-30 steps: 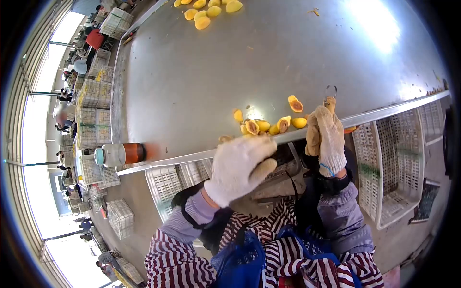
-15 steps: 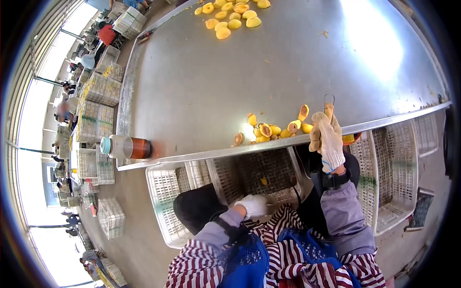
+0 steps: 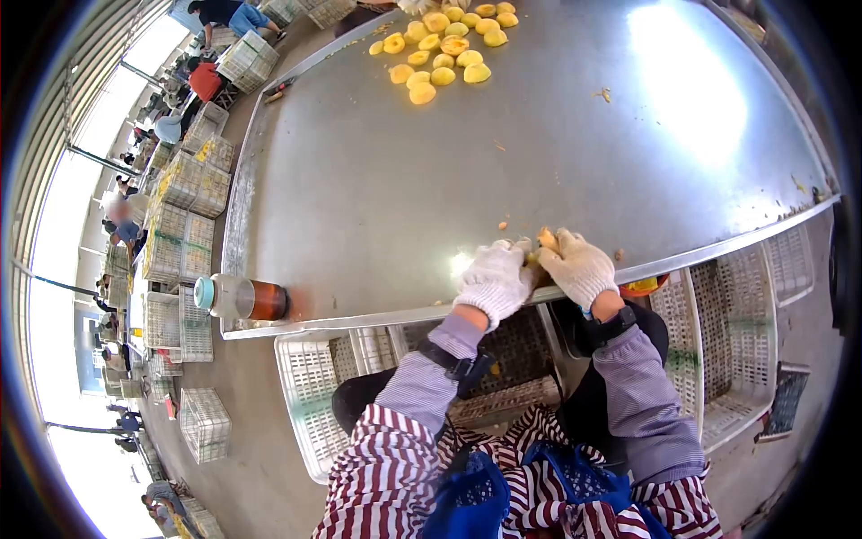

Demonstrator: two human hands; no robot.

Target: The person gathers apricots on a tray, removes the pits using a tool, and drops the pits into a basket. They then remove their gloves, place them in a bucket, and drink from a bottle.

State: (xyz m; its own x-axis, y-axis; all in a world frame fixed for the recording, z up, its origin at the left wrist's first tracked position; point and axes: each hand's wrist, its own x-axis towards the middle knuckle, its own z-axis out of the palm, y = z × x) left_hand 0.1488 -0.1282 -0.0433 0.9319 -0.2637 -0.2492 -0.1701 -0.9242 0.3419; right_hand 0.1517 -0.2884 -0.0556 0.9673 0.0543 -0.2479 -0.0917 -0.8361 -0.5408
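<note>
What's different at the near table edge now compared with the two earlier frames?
The left hand has risen from the lap to the near edge of the metal table; the right hand has shifted left to meet it. The cut fruit once visible there is mostly out of sight; whether it is held or just covered, I cannot tell. The ring tool no longer shows. The bottle stayed put.

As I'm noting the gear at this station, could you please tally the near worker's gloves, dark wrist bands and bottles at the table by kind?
Pale gloves, on the left hand and right hand: 2
Dark wrist bands: 2
Bottle: 1
Total: 5
</note>
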